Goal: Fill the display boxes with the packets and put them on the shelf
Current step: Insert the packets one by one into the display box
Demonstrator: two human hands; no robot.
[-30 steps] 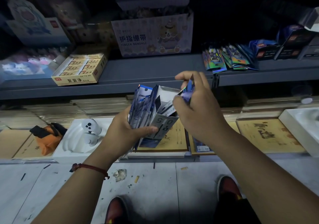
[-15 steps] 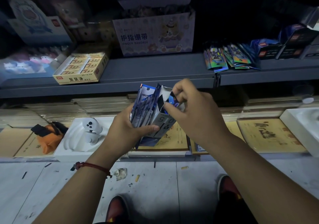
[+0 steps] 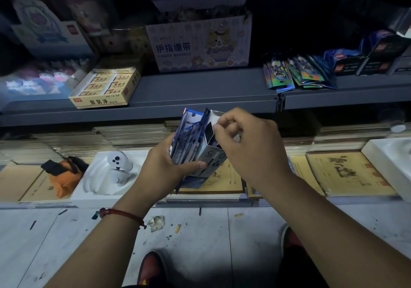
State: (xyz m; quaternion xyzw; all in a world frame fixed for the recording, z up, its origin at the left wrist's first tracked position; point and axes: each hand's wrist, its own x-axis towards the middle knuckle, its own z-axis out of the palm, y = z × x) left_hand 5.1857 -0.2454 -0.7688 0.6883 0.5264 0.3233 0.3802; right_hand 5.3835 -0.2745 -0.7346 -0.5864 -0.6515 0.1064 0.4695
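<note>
Just below the shelf (image 3: 200, 90), the box (image 3: 211, 156) is gripped with packets (image 3: 189, 136) by the left hand (image 3: 164, 167), long axis upright, mouth upward, where its flap (image 3: 214, 116) is pinched by the right hand (image 3: 246, 145).

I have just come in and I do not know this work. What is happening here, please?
A person stands at a shop shelf, filling a small display box. The left hand grips a stack of blue packets together with the box, in front of the shelf. The right hand pinches at the box's open top. More loose packets lie on the shelf to the right, beside dark boxes. The held box is not yet on the shelf.
</note>
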